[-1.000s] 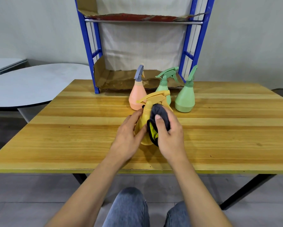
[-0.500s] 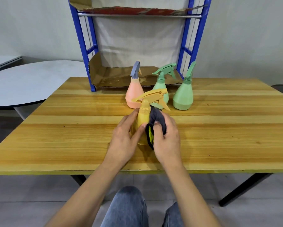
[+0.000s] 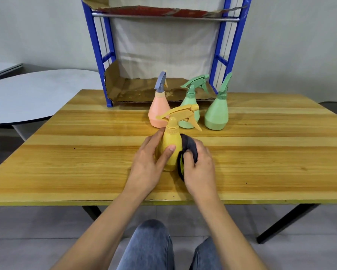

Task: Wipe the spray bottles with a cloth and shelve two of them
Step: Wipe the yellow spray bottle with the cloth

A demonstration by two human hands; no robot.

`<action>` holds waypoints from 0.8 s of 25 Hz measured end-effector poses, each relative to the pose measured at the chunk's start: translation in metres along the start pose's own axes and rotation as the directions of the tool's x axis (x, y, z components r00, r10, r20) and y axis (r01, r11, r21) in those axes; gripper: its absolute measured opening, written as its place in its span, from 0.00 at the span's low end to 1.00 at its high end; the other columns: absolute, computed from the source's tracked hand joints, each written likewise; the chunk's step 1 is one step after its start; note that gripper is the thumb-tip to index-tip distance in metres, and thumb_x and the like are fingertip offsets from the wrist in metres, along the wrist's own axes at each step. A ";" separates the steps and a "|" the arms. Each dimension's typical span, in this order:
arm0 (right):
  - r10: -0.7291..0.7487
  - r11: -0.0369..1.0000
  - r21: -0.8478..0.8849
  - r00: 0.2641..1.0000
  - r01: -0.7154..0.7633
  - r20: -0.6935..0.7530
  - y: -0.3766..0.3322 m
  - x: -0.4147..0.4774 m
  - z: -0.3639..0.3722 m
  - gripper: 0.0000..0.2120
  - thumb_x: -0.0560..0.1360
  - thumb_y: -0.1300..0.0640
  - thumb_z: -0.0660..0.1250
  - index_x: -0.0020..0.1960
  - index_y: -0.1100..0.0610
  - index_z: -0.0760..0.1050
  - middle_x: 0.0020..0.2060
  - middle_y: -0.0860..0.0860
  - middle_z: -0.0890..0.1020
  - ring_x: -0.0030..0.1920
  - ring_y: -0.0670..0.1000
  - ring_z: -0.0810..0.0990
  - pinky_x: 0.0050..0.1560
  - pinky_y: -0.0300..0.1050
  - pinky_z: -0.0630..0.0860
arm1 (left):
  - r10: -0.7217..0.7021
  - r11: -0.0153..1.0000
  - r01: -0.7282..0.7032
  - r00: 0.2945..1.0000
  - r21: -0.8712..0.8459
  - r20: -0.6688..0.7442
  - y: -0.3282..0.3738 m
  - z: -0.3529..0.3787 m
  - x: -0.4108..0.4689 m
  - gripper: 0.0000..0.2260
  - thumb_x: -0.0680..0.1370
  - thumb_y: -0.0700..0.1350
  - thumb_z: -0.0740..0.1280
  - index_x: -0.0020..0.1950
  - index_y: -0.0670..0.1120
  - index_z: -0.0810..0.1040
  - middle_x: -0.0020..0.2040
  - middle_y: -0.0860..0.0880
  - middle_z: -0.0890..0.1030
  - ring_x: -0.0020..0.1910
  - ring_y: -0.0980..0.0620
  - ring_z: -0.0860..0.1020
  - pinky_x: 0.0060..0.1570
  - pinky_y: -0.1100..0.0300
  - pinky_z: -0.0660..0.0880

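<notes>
A yellow spray bottle (image 3: 171, 141) stands upright on the wooden table (image 3: 86, 162), its trigger head pointing right. My left hand (image 3: 150, 162) grips its body from the left, thumb across the front. My right hand (image 3: 199, 168) holds a dark cloth (image 3: 189, 145) with a yellow-green inner side, pressed against the bottle's right flank. Behind stand a pink bottle (image 3: 157, 112) with a grey-blue head and two green bottles (image 3: 191, 106) (image 3: 217, 114). The blue shelf (image 3: 218, 61) rises at the table's far edge, cardboard (image 3: 132, 88) lining its lowest level.
A round grey table (image 3: 27, 94) sits to the left, beyond the wooden one. The shelf's upper level also carries cardboard (image 3: 163, 11). My knees in jeans (image 3: 150, 248) are below the table's near edge. Black table legs (image 3: 284, 221) angle out beneath.
The cloth has slid from the bottle's front and upper part down to its right side. My left thumb now lies across the front. The bottle stands more upright.
</notes>
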State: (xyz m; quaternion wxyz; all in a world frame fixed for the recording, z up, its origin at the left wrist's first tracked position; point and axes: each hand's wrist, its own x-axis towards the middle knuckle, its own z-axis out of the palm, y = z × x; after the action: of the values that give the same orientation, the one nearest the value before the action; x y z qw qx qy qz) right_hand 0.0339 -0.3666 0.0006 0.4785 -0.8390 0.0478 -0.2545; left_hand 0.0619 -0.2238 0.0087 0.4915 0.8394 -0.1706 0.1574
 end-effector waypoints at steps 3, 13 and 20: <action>-0.009 0.994 -0.108 0.996 0.018 0.086 0.005 0.004 -0.013 0.18 0.79 0.51 0.58 0.68 0.48 0.72 0.56 0.50 0.77 0.55 0.48 0.75 0.56 0.45 0.72 | -0.023 1.000 0.023 1.000 -0.009 0.012 0.002 0.001 -0.003 0.28 0.80 0.59 0.66 0.79 0.58 0.65 0.64 0.59 0.74 0.60 0.68 0.71 0.59 0.79 0.65; 0.120 0.945 -0.327 0.920 0.010 0.374 0.024 0.031 -0.047 0.29 0.77 0.46 0.65 0.77 0.42 0.62 0.80 0.45 0.54 0.79 0.49 0.56 0.77 0.49 0.57 | -0.128 0.992 0.129 0.990 -0.014 0.064 0.011 -0.005 0.005 0.26 0.76 0.65 0.67 0.71 0.59 0.67 0.66 0.59 0.74 0.66 0.56 0.73 0.66 0.50 0.74; 0.031 0.950 -0.286 0.873 0.126 0.487 0.023 0.044 -0.035 0.23 0.83 0.49 0.56 0.78 0.44 0.59 0.77 0.47 0.65 0.77 0.49 0.62 0.72 0.48 0.63 | -0.049 0.996 0.015 0.907 0.083 0.418 0.003 -0.032 0.018 0.38 0.79 0.57 0.70 0.82 0.60 0.52 0.79 0.57 0.64 0.74 0.61 0.64 0.74 0.56 0.66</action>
State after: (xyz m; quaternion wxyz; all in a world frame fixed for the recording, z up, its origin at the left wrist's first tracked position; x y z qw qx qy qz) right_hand 0.0596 -0.4208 0.0130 0.3317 -0.9410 -0.0556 -0.0371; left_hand 0.0736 -0.1992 0.0339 0.4128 0.8747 -0.2522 -0.0281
